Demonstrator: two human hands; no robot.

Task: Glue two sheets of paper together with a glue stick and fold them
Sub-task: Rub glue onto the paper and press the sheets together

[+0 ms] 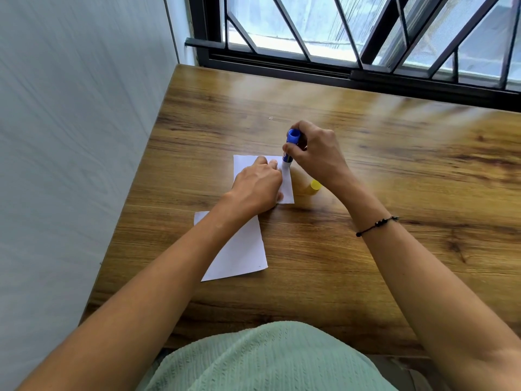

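A pale wall borders the wooden bench (pixel 366 221) on the left, close to the near sheet of paper (pixel 239 255), a white rectangle lying flat; the left forearm hides its upper corner. Beyond it lies the far sheet of paper (pixel 287 190), also white and flat, with most of its surface hidden under the left hand (pixel 258 187), whose fingers lie spread and fairly straight, pressing it to the bench. At that sheet's far right corner the glue stick (pixel 289 152) stands nearly upright, its blue end up and its tip, hidden from view, down at the paper. The right hand (pixel 315 153) grips it with curled fingers, covering part of its barrel. Just right of the sheet a yellow cap (pixel 315 184) lies partly behind the right wrist. Bare woodgrain stretches well to the right and toward the barred window (pixel 352 32).
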